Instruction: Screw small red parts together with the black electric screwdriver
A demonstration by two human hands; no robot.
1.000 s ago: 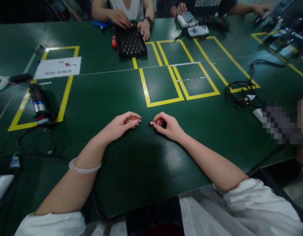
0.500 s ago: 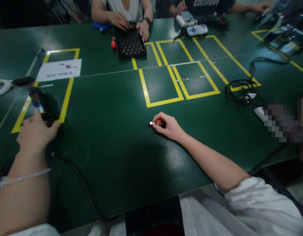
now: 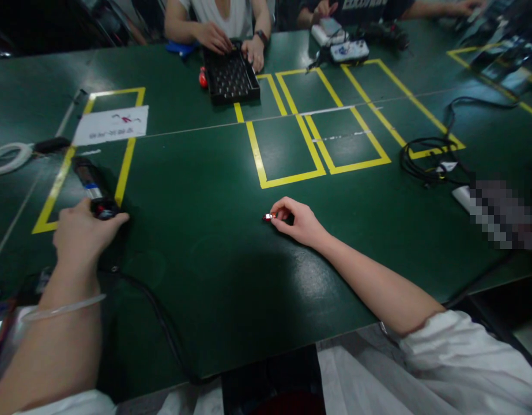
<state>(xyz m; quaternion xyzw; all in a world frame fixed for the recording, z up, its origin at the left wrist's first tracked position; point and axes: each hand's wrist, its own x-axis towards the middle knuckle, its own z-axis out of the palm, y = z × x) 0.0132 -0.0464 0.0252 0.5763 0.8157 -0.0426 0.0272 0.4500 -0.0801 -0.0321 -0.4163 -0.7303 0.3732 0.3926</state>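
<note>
My left hand (image 3: 82, 230) is closed around the near end of a black cylinder (image 3: 91, 180) with a blue and silver band. The cylinder lies slanting over the left taped rectangle, its near end partly covered by my fingers. Whether it rests fully on the table, I cannot tell. Near the middle of the table, my right hand (image 3: 298, 221) pinches a small red piece (image 3: 268, 217) with a bright glint, between thumb and forefinger. The piece pokes out to the left of the fingertips, close to the tabletop; its kind is too small to make out.
Yellow tape (image 3: 294, 180) marks rectangles on the green table (image 3: 196, 196). A paper sheet (image 3: 110, 125) and white ring (image 3: 10, 158) lie left, a coiled black cable (image 3: 421, 161) right. Across, a person's hands work at a black tray (image 3: 233, 80) beside a red object (image 3: 203, 77).
My left hand and the black cylinder have shifted a little to the right over the tape. The right hand keeps its pinch in place. The whole view has drifted slightly.
</note>
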